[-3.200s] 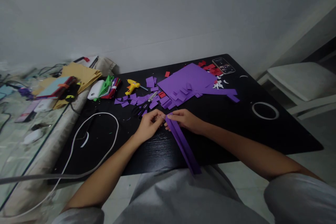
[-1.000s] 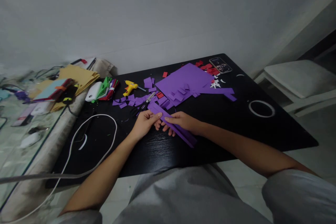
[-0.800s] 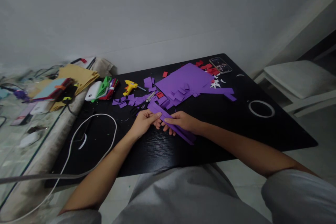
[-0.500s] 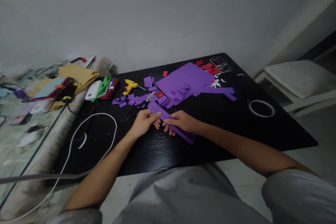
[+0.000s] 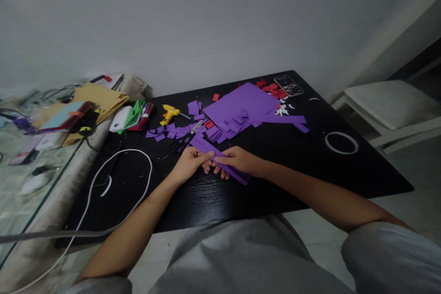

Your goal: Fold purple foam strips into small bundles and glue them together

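Purple paper strips (image 5: pixel 234 173) slant between my hands above the black table, one lying over another. My left hand (image 5: pixel 191 163) is closed on them, thumb on top and fingers beneath. Close beside it, my right hand (image 5: pixel 239 161) pinches the same strips lower down, thumb over them. Black-handled scissors (image 5: pixel 189 136) lie just beyond my left hand, blades partly among small purple paper pieces (image 5: pixel 172 133). Behind my hands a large purple sheet (image 5: pixel 244 96) rests flat with cut pieces on it.
A yellow glue gun (image 5: pixel 169 114) lies at the back left. Red scraps (image 5: pixel 272 87) and a phone (image 5: pixel 288 85) are at the back right, a white ring (image 5: pixel 341 143) on the right. A white cable (image 5: pixel 150 170) loops over the left side. A stool (image 5: pixel 392 105) stands beyond the right edge.
My hands have drawn slightly closer together on the strips, and the strips' upper ends have spread apart a little. The whole view has shifted slightly.
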The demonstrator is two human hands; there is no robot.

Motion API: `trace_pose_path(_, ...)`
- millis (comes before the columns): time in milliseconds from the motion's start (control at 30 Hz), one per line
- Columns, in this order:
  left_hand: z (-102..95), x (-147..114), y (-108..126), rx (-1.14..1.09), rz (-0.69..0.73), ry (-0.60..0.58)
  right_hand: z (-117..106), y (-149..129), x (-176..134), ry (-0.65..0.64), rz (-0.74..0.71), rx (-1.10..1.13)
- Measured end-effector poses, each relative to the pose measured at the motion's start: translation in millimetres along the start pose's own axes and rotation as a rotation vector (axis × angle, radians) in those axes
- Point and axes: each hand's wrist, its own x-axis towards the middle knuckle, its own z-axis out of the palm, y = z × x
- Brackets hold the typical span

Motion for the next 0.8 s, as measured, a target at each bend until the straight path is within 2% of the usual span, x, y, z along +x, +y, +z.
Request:
trace_pose_path(167,-3.0,0.6,2.2,0.007,-0.017,-0.009,0.6,-3.6,-1.6,-0.009,-0.012,-0.044)
trace_pose_path(367,-10.4,1.5,1.3,0.004,-0.012,0.024,-1.5,-10.2,-5.7,-0.022,0.058,-0.036)
trace_pose_path(533,-13.5,2.6,-0.9,0.026,0.009,0.025,-2.9,-8.3,-5.2,-0.001,0.038,-0.058)
trace_pose_path(800,-6.4,2.7,-2.7,-0.027,0.007,0.004,-1.3,-5.7,-3.8,0.031,-0.008,-0.084)
